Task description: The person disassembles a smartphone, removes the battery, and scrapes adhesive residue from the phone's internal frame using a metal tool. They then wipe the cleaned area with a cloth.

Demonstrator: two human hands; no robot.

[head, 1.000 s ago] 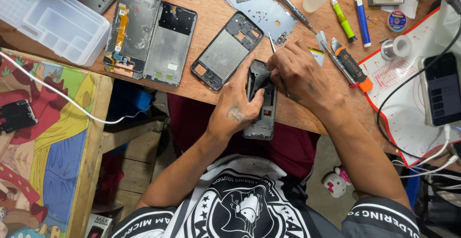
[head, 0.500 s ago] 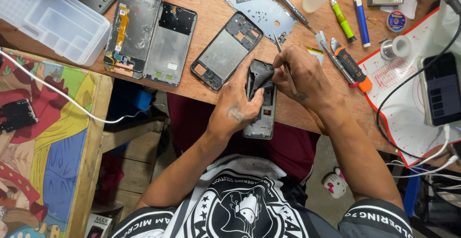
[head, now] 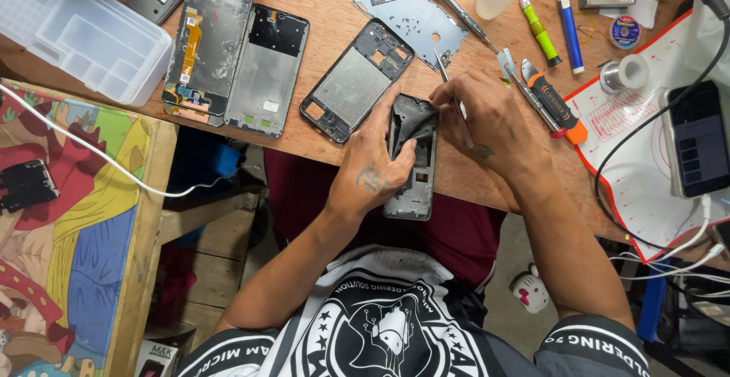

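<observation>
Left hand (head: 374, 170) grips dark phone frame (head: 413, 156) at worktop (head: 334, 12) edge; right hand (head: 487, 118) pinches tweezers (head: 449, 80). Three more opened phone frames lie left; clear compartment box (head: 80, 31) top-left.

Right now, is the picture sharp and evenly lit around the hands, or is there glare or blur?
Head view: even, soft light, hardly any shadows; the left hand, right hand and dark phone frame between them look sharp; mild glare on the clear plastic box; table edges bow slightly from the wide lens.
</observation>
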